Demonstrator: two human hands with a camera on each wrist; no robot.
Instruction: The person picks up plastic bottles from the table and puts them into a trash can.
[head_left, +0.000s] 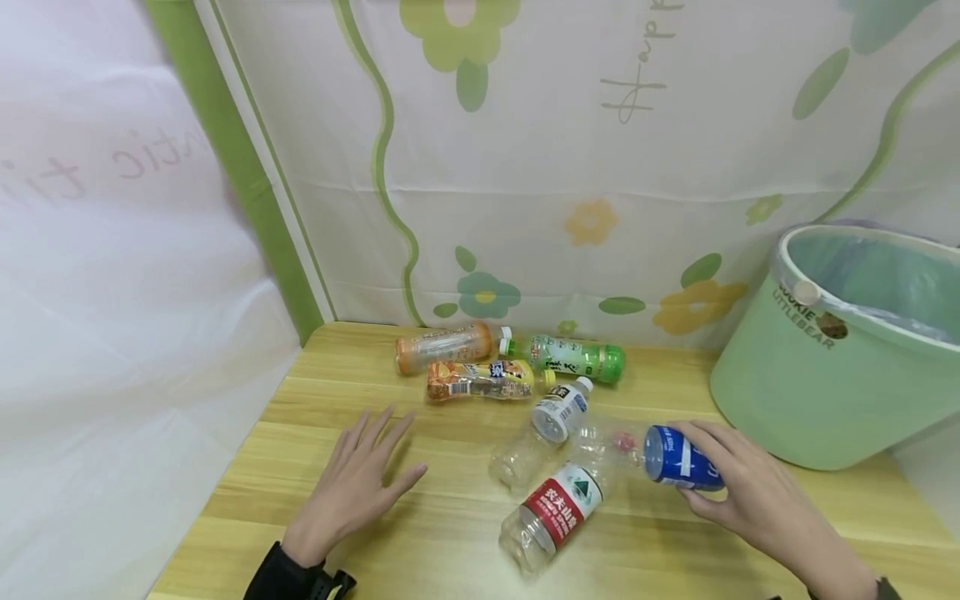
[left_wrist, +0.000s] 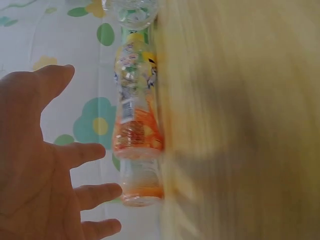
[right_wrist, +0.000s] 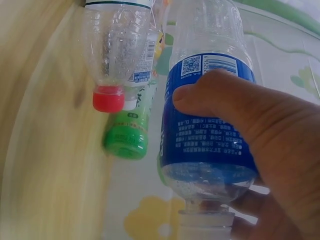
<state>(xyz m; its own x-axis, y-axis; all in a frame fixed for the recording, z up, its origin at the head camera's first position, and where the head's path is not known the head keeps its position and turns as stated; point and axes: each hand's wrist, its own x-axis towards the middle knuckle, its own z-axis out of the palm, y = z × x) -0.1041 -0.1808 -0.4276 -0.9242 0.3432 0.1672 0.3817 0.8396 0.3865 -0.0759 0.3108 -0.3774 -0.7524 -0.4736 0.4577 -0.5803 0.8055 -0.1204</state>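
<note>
My right hand (head_left: 757, 496) grips a clear plastic bottle with a blue label (head_left: 671, 457), thumb on one side of the label. In the right wrist view, that water bottle (right_wrist: 210, 135) has its neck pointing down the frame. Close beside it lies a red-labelled water bottle (head_left: 564, 504) with a red cap (right_wrist: 108, 98). My left hand (head_left: 356, 487) is spread with straight fingers over the table's left part, holding nothing. A clear bottle with a white cap (head_left: 561, 410) lies between the hands.
Further back on the wooden table (head_left: 270, 467) lie an orange-tinted bottle (head_left: 442, 346), an orange-labelled bottle (head_left: 480, 379) and a green tea bottle (head_left: 573, 357). A lined green bin (head_left: 817, 383) stands at the right. Flowered cloth (head_left: 517, 217) hangs behind.
</note>
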